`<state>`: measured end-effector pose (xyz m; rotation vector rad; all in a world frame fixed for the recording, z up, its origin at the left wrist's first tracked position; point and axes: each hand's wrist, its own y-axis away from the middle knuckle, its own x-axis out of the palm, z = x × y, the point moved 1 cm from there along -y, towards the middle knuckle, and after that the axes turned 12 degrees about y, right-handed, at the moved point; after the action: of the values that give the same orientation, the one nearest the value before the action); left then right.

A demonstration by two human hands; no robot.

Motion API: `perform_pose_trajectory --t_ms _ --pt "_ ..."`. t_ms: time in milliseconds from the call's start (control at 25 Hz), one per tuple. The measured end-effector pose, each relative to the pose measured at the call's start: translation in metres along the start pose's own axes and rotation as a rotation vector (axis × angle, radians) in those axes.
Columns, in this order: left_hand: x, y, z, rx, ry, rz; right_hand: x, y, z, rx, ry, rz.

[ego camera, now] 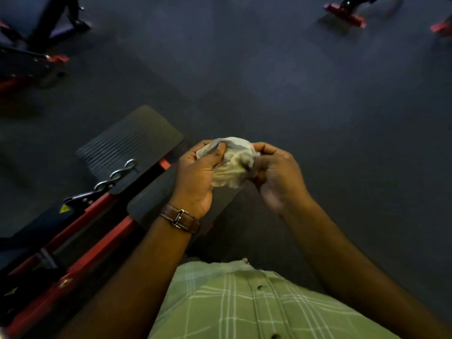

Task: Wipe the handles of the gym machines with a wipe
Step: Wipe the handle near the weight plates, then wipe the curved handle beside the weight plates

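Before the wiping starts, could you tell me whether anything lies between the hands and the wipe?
Nothing does. The left hand and the right hand both grip the crumpled wipe directly, in the air above the dark floor. No machine handle shows plainly.

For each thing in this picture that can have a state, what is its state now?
wipe: crumpled, held between both hands, touching no machine.
left hand: grips the wipe, thumb pressed on it.
right hand: fingers curled on the wipe's edge.
wristwatch: strapped on the left wrist.
metal clip: lying on the black footplate.
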<state>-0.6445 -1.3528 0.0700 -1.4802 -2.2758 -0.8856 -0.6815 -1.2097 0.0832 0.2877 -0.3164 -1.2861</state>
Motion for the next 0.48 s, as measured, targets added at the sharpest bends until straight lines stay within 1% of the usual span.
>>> perform_pose_trajectory --t_ms 80,120,160,200,280,360,400,480 --pt "0.032 -0.026 0.01 -0.002 -0.043 0.039 -0.034 -0.014 0.009 0.002 0.022 0.104" --pt "0.049 -0.042 0.014 -0.008 -0.085 0.084 -0.051 -0.022 0.016 -0.005 0.002 0.189" --pt "0.063 -0.059 0.016 -0.012 -0.135 0.14 -0.065 -0.032 0.022 0.003 -0.053 0.267" --pt "0.077 -0.076 0.017 -0.01 -0.194 0.194 -0.076 -0.043 0.03 0.033 -0.11 0.305" --pt "0.1 -0.118 0.017 0.004 -0.291 0.274 -0.099 -0.077 0.043 0.101 -0.084 0.255" --pt "0.12 -0.164 0.021 -0.016 -0.254 0.256 -0.118 -0.121 0.058 0.127 0.02 0.197" --pt "0.129 -0.185 0.024 -0.031 -0.192 0.223 -0.127 -0.145 0.066 0.124 0.064 0.214" --pt "0.144 -0.234 0.028 -0.033 -0.07 0.139 -0.141 -0.202 0.084 0.135 0.18 0.308"
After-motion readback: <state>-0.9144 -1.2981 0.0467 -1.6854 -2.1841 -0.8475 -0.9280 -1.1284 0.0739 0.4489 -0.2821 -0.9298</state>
